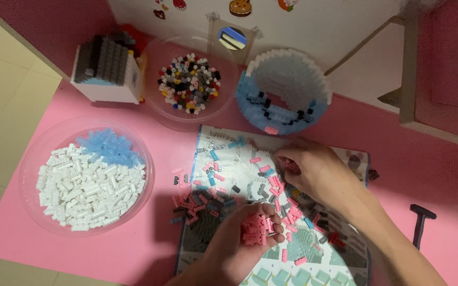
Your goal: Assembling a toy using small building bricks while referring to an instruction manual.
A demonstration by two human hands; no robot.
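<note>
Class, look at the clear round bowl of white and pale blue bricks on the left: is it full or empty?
Nearly full: white and pale blue bricks cover most of the clear round bowl.

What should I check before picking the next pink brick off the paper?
1. Left hand cupped level around its pile of pink bricks: ok.
2. Right hand over the loose bricks on the instruction sheet: ok.
3. Whether the right hand already pinches a brick: cannot tell, fingers hide it.
4. Pink bricks left on the sheet: ok, several lie scattered.
5. Loose bricks all on the sheet: not ok, some have spilled onto the pink mat at its left edge.
</note>
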